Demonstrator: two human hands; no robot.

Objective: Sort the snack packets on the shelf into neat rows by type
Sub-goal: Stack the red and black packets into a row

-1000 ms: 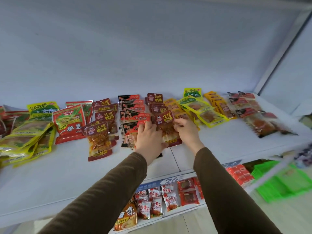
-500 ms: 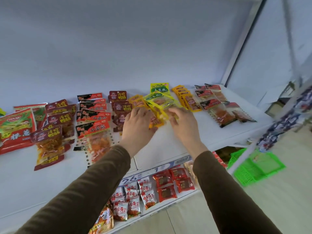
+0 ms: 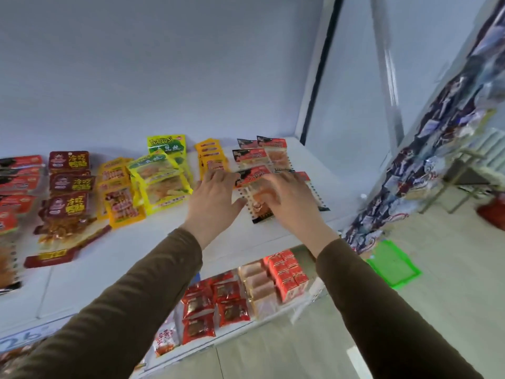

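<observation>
Much of the scene is blurred, and the print on most packets cannot be read. The leftmost packets are cut off by the frame edge, and the hanging goods at the right are smeared beyond recognition. The fingertips of the right hand (image 3: 290, 198) are softened by blur, so exact contact is hard to judge.

Both hands are laid on the red-and-clear packet (image 3: 255, 191) at the front of the rightmost row on the white shelf (image 3: 114, 258). The left hand (image 3: 213, 199) is spread flat with fingers nearly straight; its fingers are placed against the packet's left edge, with the thumb near the lower left corner. The right hand's fingers are extended and only slightly bent, resting over the packet's right half and partly hiding a similar packet beneath. Whether anything is pinched cannot be told.

Behind it, more red-and-clear packets (image 3: 250, 155) are lined toward the back wall. Just left stands a row of orange packets (image 3: 211, 155), then yellow-green packets (image 3: 161, 176), yellow packets (image 3: 120, 198) and maroon packets (image 3: 69, 184). Red boxes (image 3: 287, 274) are seen on the lower shelf, and a green basket (image 3: 393, 265) on the floor.
</observation>
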